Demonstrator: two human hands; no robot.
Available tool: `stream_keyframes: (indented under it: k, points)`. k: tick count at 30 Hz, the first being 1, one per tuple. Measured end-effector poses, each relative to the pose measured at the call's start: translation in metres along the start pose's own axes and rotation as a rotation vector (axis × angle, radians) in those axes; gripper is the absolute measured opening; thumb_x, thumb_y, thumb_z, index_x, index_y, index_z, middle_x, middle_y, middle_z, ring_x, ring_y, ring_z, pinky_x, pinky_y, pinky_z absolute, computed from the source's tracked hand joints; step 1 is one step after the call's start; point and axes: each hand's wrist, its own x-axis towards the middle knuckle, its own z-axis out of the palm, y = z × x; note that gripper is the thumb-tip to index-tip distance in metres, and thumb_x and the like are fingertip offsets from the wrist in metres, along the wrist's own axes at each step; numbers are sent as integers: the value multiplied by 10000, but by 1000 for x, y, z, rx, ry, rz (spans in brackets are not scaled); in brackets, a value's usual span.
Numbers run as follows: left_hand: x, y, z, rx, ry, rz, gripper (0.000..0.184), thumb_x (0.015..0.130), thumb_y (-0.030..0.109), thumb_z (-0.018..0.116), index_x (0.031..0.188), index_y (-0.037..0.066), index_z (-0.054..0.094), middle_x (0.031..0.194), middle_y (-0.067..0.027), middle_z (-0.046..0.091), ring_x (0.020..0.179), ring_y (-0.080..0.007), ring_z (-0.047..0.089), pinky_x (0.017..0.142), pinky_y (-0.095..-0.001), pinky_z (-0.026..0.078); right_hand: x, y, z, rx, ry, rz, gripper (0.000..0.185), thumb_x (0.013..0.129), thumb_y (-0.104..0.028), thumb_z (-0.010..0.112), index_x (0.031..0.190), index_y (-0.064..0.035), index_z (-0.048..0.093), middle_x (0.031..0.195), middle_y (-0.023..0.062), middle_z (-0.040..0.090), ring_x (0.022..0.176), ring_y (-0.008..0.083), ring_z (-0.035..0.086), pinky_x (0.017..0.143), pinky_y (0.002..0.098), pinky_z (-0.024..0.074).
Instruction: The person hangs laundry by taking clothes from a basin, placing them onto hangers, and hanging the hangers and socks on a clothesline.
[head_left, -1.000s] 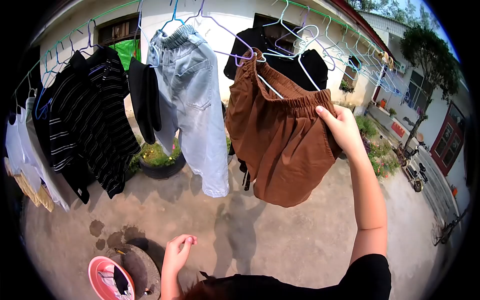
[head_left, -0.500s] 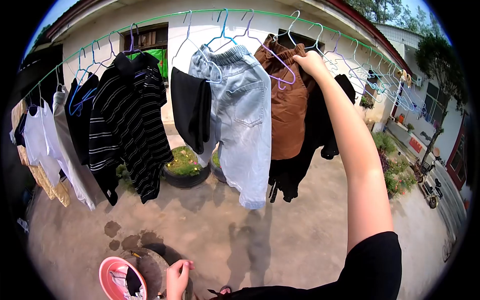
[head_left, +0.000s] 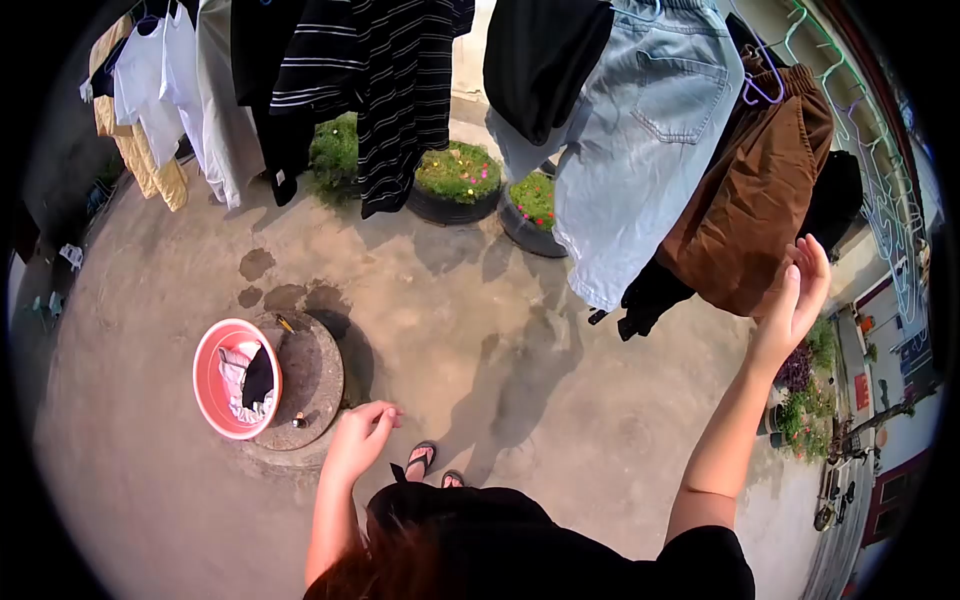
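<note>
My right hand [head_left: 800,290] is raised beside the lower part of the brown shorts [head_left: 755,210], its fingers apart and holding nothing. Whether the fingertips touch the fabric I cannot tell. Low in front of my body is my left hand [head_left: 367,432], empty, with loosely bent fingers and the thumb apart. Light-blue jeans [head_left: 640,170] hang next to the brown shorts, with a black garment [head_left: 545,65] to their left. Behind the shorts hangs another black garment [head_left: 655,300]. A purple hanger [head_left: 765,90] shows at the shorts' waistband.
A pink basin [head_left: 205,385] with black and white laundry stands on a round stone slab [head_left: 325,375]. Striped black clothing [head_left: 405,110] and white tops [head_left: 150,85] hang at left. Bare hangers [head_left: 885,220] fill the line at right. Tyre planters [head_left: 455,208] stand behind.
My right hand has let go of the brown shorts' waistband and come down. The view has tilted downward, bringing the basin and my feet further into sight.
</note>
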Motion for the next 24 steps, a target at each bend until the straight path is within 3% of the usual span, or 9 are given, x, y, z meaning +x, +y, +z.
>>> stream_keyframes:
  k: [2, 3, 7, 9, 12, 17, 24]
  points:
    - [-18, -6, 13, -40, -25, -1, 251, 906, 195, 516, 949, -8, 657, 793, -147, 670, 737, -285, 654, 697, -356, 499, -76, -12, 1, 89, -187, 90, 314, 925, -33, 439, 1229, 25, 489, 1079, 96, 550, 988, 163, 537, 889, 303, 426]
    - [-26, -13, 19, -56, -72, -3, 237, 919, 170, 519, 937, -30, 645, 781, -138, 656, 720, -244, 631, 677, -321, 486, -113, -7, 6, 162, -312, 104, 310, 924, -21, 444, 1227, 27, 486, 1033, 90, 555, 955, 156, 540, 858, 294, 436]
    - [-66, -42, 29, 48, -30, -31, 237, 907, 195, 520, 935, -6, 644, 805, -174, 651, 742, -327, 623, 682, -380, 479, -239, -15, 41, 358, -983, 828, 275, 904, 8, 516, 1178, 16, 541, 922, 52, 572, 822, 133, 563, 776, 246, 449]
    - [-90, -55, 27, 60, 60, -107, 248, 904, 216, 525, 926, 2, 648, 785, -182, 640, 749, -351, 616, 690, -404, 482, -280, -27, 48, 345, -1307, 785, 267, 898, -4, 531, 1163, -9, 567, 924, 58, 589, 795, 128, 575, 766, 244, 456]
    - [-119, -81, 10, 93, 151, -250, 241, 903, 208, 527, 940, 3, 649, 827, -186, 653, 784, -361, 626, 709, -407, 486, -318, -50, 62, 449, -1592, 735, 283, 892, -5, 534, 1173, -24, 565, 962, 78, 603, 833, 140, 589, 772, 263, 466]
    - [-152, -117, -18, -2, 324, -457, 233, 905, 215, 541, 950, 12, 647, 840, -206, 653, 793, -377, 629, 713, -417, 486, -343, -83, 128, 535, -1868, 595, 267, 883, -46, 570, 1148, -22, 573, 996, 93, 606, 862, 172, 601, 774, 293, 478]
    - [-167, -201, -95, -35, 476, -498, 239, 899, 216, 540, 963, 7, 637, 886, -215, 648, 842, -374, 623, 740, -419, 486, -406, -169, 294, 547, -2102, 349, 231, 882, -68, 573, 1109, -24, 587, 949, 105, 595, 834, 186, 605, 723, 294, 493]
